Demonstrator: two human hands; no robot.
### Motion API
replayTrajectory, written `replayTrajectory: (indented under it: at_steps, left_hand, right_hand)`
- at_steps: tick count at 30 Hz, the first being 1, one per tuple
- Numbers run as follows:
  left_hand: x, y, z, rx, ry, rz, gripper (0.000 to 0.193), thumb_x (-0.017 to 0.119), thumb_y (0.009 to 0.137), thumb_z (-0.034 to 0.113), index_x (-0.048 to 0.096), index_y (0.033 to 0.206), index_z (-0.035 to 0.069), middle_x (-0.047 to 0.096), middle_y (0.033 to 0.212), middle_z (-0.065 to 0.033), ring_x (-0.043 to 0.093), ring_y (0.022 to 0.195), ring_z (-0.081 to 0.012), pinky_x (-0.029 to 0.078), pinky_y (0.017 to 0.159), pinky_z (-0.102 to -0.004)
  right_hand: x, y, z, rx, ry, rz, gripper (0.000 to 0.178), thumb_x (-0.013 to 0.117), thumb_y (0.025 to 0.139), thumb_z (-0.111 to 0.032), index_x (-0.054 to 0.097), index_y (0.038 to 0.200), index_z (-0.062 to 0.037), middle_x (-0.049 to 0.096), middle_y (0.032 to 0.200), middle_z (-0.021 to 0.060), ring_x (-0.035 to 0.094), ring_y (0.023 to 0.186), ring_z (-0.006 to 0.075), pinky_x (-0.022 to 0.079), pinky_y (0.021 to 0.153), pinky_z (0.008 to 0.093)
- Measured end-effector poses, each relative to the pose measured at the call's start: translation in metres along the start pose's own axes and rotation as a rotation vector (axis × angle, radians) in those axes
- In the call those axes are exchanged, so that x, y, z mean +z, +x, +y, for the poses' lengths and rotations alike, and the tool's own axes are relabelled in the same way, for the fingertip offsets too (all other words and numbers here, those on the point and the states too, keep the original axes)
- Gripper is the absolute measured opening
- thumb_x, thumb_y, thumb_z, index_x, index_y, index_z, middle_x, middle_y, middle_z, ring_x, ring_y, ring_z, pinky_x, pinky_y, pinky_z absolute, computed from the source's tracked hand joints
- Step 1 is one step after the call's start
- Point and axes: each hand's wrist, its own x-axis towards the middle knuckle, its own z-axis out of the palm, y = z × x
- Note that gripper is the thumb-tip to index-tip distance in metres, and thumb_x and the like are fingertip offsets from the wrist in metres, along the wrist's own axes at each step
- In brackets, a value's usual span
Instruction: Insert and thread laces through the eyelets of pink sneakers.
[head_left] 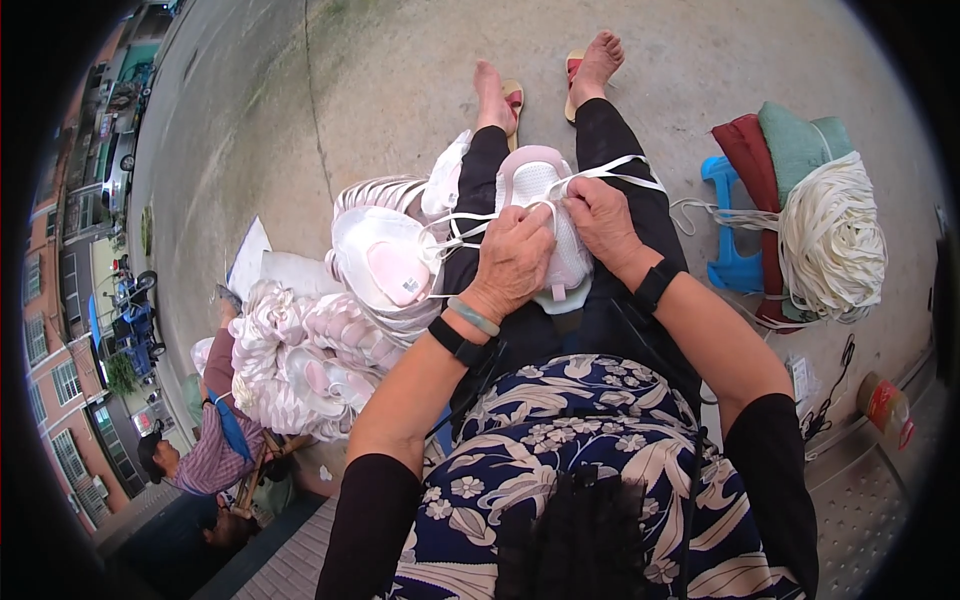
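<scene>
A pink-and-white shoe upper rests across my thighs, its rounded pink end pointing away from me. White laces run over it and trail off to both sides. My left hand is closed over the upper's left side, with lace strands coming out between its fingers. Close by on the right, my right hand pinches a lace near the middle of the upper. The fingertips of both hands nearly meet, and the exact lace holes under them are hidden. Against my left leg leans a stack of similar uppers.
Farther left lies a heap of pink-and-white uppers, with a person in a checked shirt beyond it. On the right, a blue stool bears red and green cloth and a big bundle of white laces. A plastic bottle lies at lower right.
</scene>
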Motion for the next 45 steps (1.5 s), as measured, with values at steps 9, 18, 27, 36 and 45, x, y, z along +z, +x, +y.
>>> replayTrajectory:
  at_steps: [9, 18, 27, 36, 45]
  left_hand:
    - [-0.010, -0.016, -0.015, -0.553, -0.388, 0.373, 0.004, 0.060, 0.076, 0.007, 0.059, 0.076, 0.003, 0.054, 0.066, -0.0054, 0.052, 0.059, -0.0185, 0.043, 0.056, -0.0304]
    - [-0.035, -0.034, -0.026, -1.029, -1.293, 0.649, 0.012, 0.060, 0.084, 0.014, 0.056, 0.080, 0.003, 0.058, 0.066, -0.0042, 0.054, 0.050, -0.0087, 0.044, 0.044, -0.0188]
    - [0.006, -0.016, -0.018, -1.017, -1.329, 0.381, 0.011, 0.057, 0.086, 0.012, 0.056, 0.082, 0.001, 0.061, 0.069, -0.0061, 0.057, 0.052, -0.0078, 0.046, 0.045, -0.0178]
    - [0.024, -0.018, -0.028, -0.912, -0.802, 0.304, 0.012, 0.057, 0.085, 0.012, 0.053, 0.077, 0.003, 0.054, 0.059, -0.0002, 0.048, 0.044, -0.0041, 0.038, 0.038, -0.0181]
    - [0.031, -0.012, -0.031, -0.642, -0.377, 0.400, 0.012, 0.057, 0.081, 0.007, 0.052, 0.072, 0.001, 0.054, 0.056, -0.0059, 0.052, 0.048, -0.0127, 0.042, 0.045, -0.0283]
  right_hand:
    - [0.000, 0.003, 0.010, 0.088, -0.082, -0.147, 0.016, 0.058, 0.076, -0.017, 0.052, 0.074, -0.0020, 0.058, 0.069, 0.0165, 0.057, 0.070, 0.0360, 0.045, 0.064, 0.0419]
    - [-0.012, -0.009, -0.004, 0.246, -0.035, -0.160, 0.020, 0.065, 0.075, -0.020, 0.054, 0.075, -0.0028, 0.058, 0.066, 0.0135, 0.058, 0.062, 0.0294, 0.045, 0.057, 0.0370]
    - [-0.020, -0.001, -0.028, -0.539, -0.465, -0.405, 0.023, 0.056, 0.072, -0.012, 0.058, 0.095, -0.0150, 0.049, 0.076, 0.0044, 0.053, 0.068, 0.0209, 0.038, 0.062, 0.0340]
    - [-0.019, 0.007, -0.027, -0.630, -0.611, -0.426, 0.022, 0.053, 0.075, -0.015, 0.058, 0.096, -0.0153, 0.048, 0.077, 0.0029, 0.052, 0.070, 0.0187, 0.037, 0.065, 0.0335]
    - [-0.018, 0.004, -0.024, -0.445, -0.435, -0.425, 0.028, 0.056, 0.076, -0.012, 0.059, 0.104, -0.0153, 0.051, 0.081, 0.0037, 0.055, 0.071, 0.0198, 0.039, 0.062, 0.0321]
